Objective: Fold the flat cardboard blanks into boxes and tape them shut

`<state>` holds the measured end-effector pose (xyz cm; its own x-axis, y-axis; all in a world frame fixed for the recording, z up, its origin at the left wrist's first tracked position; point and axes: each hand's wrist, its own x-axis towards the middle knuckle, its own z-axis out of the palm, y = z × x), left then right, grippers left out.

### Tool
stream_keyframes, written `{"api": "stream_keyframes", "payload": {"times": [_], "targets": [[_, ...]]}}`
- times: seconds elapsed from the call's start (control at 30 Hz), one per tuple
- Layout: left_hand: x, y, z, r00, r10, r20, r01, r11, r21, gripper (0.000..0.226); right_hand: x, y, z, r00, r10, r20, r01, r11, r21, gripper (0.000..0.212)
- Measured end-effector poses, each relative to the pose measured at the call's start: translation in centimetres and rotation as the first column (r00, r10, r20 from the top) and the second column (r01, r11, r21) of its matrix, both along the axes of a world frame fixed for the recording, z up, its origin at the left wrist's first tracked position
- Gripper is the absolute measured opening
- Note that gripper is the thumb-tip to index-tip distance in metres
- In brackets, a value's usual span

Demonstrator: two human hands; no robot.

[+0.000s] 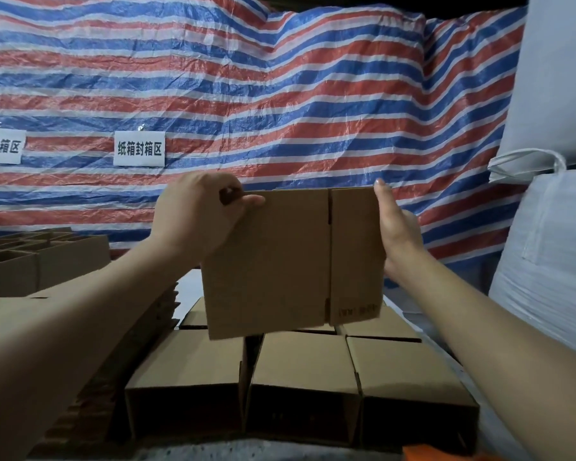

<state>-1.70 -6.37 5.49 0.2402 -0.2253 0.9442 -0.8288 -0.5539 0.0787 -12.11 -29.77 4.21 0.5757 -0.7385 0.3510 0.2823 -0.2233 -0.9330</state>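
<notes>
A flat cardboard blank (pixel 280 261) is held upright at the centre of the frame. Its upper left corner is gripped by the left hand (pixel 197 214), thumb curled over the front face, fingers hidden behind. Its right edge is pressed by the right hand (pixel 396 227), whose fingers are kept straight and together. Below the blank, folded boxes (pixel 300 377) are set in rows on the surface. At lower left a stack of flat blanks (pixel 80 327) is seen. Behind, a striped tarpaulin (pixel 280 94) is hung, with two white labels (pixel 139 148) on it. White sacks (pixel 552 227) are piled at the right.
</notes>
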Motion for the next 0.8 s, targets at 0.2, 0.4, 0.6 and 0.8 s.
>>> {"api": "stream_keyframes", "payload": {"times": [0.2, 0.4, 0.6, 0.8], "targets": [[-1.0, -1.3, -4.5, 0.956, -0.227, -0.184, 0.176, 0.95, -0.257, 0.029, -2.5, 0.5, -3.5, 0.992, 0.075, -0.101, -0.059, 0.988, 0.146, 0.076], [-3.0, -0.3, -10.3, 0.906, -0.329, -0.268, 0.257, 0.928, -0.271, 0.024, -5.8, 0.8, -8.1, 0.972, 0.113, -0.204, -0.073, 0.979, 0.191, 0.08], [-4.3, 0.6, -15.6, 0.872, -0.325, -0.366, 0.253, 0.939, -0.232, 0.034, -7.6, 2.0, -13.2, 0.947, 0.115, -0.299, -0.056, 0.978, 0.2, 0.068], [-5.0, 1.0, -19.0, 0.848, -0.345, -0.402, 0.262, 0.933, -0.247, 0.031, -7.5, 2.7, -16.6, 0.953, 0.078, -0.294, 0.0, 0.966, 0.258, 0.052]]}}
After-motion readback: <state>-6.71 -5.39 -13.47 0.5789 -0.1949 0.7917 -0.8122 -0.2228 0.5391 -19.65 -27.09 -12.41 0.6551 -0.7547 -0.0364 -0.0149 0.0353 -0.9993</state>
